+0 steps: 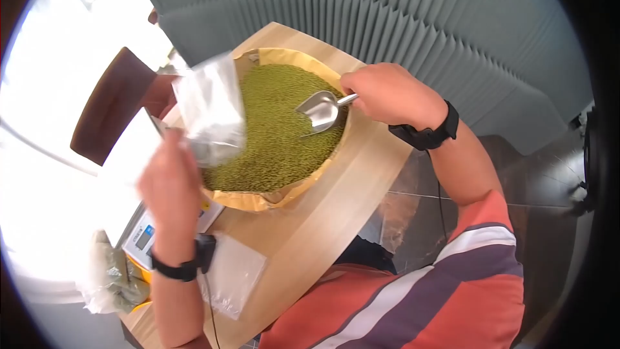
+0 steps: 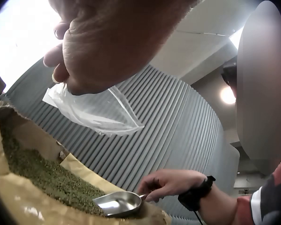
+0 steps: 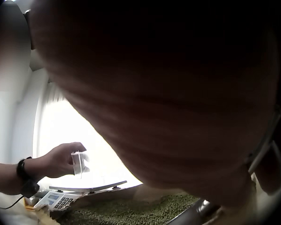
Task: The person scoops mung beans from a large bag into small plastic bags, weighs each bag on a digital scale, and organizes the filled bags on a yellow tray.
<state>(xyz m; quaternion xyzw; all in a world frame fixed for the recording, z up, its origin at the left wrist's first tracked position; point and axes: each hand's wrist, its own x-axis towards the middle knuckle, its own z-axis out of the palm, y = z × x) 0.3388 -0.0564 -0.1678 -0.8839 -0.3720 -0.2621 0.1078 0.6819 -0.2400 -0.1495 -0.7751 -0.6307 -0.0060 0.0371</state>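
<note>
A brown paper sack (image 1: 258,201) with its top rolled open holds a heap of small green mung beans (image 1: 265,136). My right hand (image 1: 391,94) grips the handle of a metal scoop (image 1: 321,111), whose blade rests on the beans at the sack's right side. Over the sack's left edge, my left hand (image 1: 169,178) pinches a clear plastic bag (image 1: 213,103) by its edge. This hand is blurred in the head view. From the left wrist, the bag (image 2: 93,112) hangs below the fingers with no beans showing inside. The right palm covers most of the right wrist view.
A white digital scale (image 1: 139,238) stands left of the sack, under the left forearm. Flat clear bags (image 1: 236,274) lie on the wooden table (image 1: 336,200) at the front. A filled bag (image 1: 116,278) sits by the scale. A brown chair (image 1: 113,103) and a grey pleated screen (image 1: 387,19) are behind.
</note>
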